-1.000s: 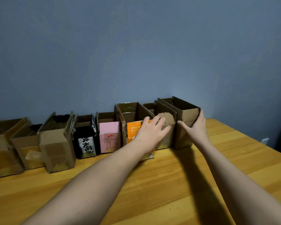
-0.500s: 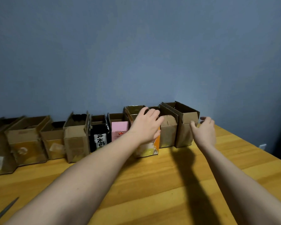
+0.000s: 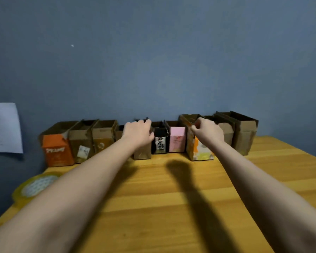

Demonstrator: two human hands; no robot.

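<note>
A row of open-topped cartons stands along the wall on the wooden table. My left hand lies over the top of a plain brown box, fingers curled over its upper edge and thumb on its front. My right hand is at the top of an orange-and-white box, its curled fingers pinching the box's upper flap. Between the two hands stand a black box with white lettering and a pink box. The picture is slightly blurred.
Left of my hands stand an orange carton and two brown boxes. Two taller brown boxes end the row on the right. A tape roll sits at the table's left edge. A paper sheet hangs on the blue wall.
Both hands moved left along the row. The left went from the orange-and-white box to the plain brown box; the right left the end boxes for the orange-and-white one. The view swung left.
</note>
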